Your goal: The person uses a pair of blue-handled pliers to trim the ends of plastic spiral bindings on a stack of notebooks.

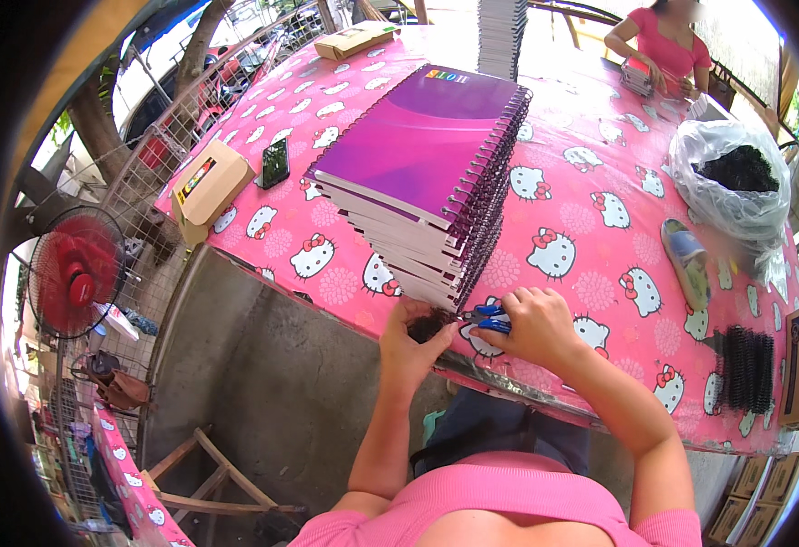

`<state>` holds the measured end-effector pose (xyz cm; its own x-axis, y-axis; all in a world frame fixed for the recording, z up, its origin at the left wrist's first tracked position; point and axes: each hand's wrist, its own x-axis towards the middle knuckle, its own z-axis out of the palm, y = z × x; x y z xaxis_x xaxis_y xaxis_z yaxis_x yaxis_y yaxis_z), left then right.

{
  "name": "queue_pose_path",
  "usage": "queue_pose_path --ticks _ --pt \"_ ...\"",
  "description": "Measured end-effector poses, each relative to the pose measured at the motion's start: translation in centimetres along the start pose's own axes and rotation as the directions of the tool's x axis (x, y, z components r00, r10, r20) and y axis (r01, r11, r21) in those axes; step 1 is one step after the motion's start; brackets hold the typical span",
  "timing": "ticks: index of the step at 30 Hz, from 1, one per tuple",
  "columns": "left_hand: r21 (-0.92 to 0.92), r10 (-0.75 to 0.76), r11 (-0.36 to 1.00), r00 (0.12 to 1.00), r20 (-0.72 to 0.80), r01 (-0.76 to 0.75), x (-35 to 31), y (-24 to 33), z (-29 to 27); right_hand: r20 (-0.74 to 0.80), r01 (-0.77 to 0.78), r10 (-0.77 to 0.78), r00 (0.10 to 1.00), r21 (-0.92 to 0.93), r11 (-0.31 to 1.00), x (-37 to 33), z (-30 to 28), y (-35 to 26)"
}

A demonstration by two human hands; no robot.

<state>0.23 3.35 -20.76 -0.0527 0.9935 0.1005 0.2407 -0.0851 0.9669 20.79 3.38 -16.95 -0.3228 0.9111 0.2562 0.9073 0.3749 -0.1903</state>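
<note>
A tall stack of purple-covered spiral notebooks [417,150] with dark coil bindings stands in front of me on the pink table. My left hand [401,345] is closed around a small dark, curly bundle [428,325], which looks like plastic binding coil. It is at the table's near edge, just below the stack's bottom corner. My right hand [545,326] grips small blue-handled pliers [489,319]. Their jaws point left and meet the bundle beside my left fingertips. The exact contact at the jaw tips is too small to make out.
On the table's right are black coils [746,369], a blue and yellow shoe-shaped item [686,264], and a plastic bag [695,155] of black material. To the left lie a phone [274,164] and a cardboard box [208,193]. Another person [668,50] sits across, handling a notebook.
</note>
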Motion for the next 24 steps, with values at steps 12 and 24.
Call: queue_pose_path --ticks 12,24 --pt "-0.007 -0.050 0.999 0.999 0.011 0.050 -0.2 1.7 -0.2 -0.083 0.089 -0.100 0.992 -0.121 0.989 -0.2 0.2 0.8" --pt "0.059 -0.069 0.996 0.996 -0.058 0.072 -0.5 1.3 -0.3 0.115 0.010 0.002 0.993 -0.107 0.994 0.2 -0.7 0.6"
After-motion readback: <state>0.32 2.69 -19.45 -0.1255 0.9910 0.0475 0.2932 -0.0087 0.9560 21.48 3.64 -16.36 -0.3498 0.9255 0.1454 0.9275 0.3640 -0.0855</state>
